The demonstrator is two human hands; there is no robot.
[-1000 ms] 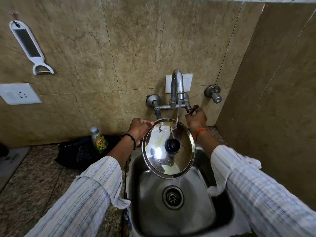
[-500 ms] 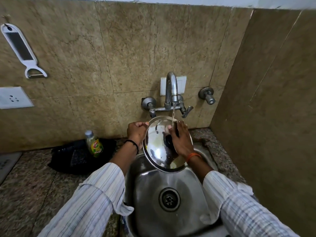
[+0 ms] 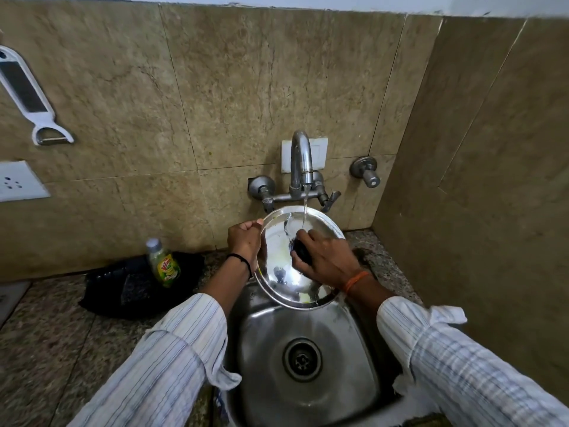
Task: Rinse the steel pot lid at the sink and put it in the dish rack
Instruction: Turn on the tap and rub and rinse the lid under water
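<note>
The round steel pot lid (image 3: pixel 283 266) is held tilted over the steel sink (image 3: pixel 308 380), its shiny top facing me. My left hand (image 3: pixel 244 241) grips its left rim. My right hand (image 3: pixel 326 257) lies across the lid's middle, fingers around the black knob (image 3: pixel 298 248). Water runs from the tap (image 3: pixel 301 161) onto the lid's upper part. No dish rack is in view.
A green dish-soap bottle (image 3: pixel 163 263) stands on a black mat (image 3: pixel 129 288) left of the sink. A peeler (image 3: pixel 29 97) and a socket (image 3: pixel 18 180) are on the left wall. A tiled wall closes in on the right.
My right hand left the tap handle and came down onto the lid's knob. The water stream has grown stronger. The lid stays under the tap in my left hand.
</note>
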